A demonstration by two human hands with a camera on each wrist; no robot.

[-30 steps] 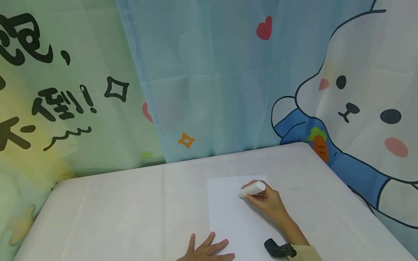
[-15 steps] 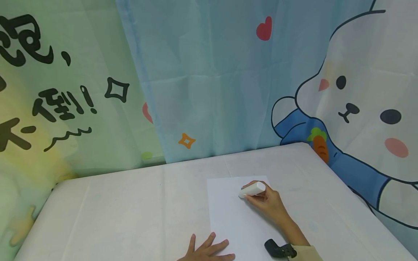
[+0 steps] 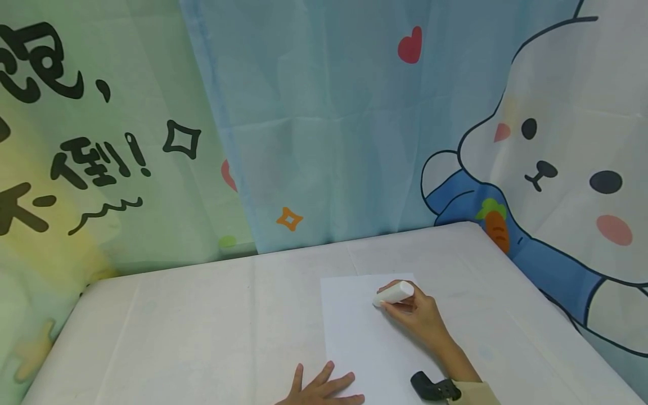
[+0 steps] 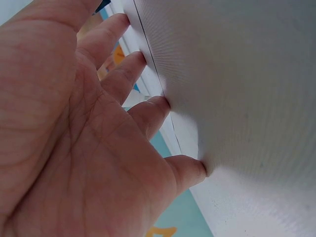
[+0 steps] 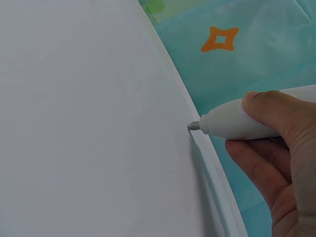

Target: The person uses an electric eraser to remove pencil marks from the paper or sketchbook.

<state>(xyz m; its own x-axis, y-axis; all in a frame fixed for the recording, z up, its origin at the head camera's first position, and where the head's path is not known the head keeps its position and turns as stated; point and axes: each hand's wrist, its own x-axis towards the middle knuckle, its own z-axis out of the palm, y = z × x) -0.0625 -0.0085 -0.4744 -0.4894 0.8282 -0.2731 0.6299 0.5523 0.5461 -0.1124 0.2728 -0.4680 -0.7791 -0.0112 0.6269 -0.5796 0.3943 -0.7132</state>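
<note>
My right hand (image 3: 421, 316) pinches a thick white pen (image 3: 396, 293) between thumb and fingers over the upper part of a sheet of white paper (image 3: 346, 320). In the right wrist view, the tapered body of the pen (image 5: 232, 119) ends in a narrow grey tip (image 5: 194, 126), right at the paper's surface. No marks show clearly on the sheet. My left hand (image 3: 324, 389) lies with fingers spread across the paper's lower left edge. From the left wrist, straight fingers (image 4: 148, 116) are seen with their tips on the white surface.
The paper lies on a white-covered table (image 3: 202, 326). A black wrist strap (image 3: 434, 387) sits by the right sleeve (image 3: 476, 392), over the sheet's lower right. Behind the table hangs a printed curtain (image 3: 329, 140) with a cartoon animal (image 3: 562, 225).
My right hand and the pen have shifted very slightly to the right over the paper. The left hand stays in the same place.
</note>
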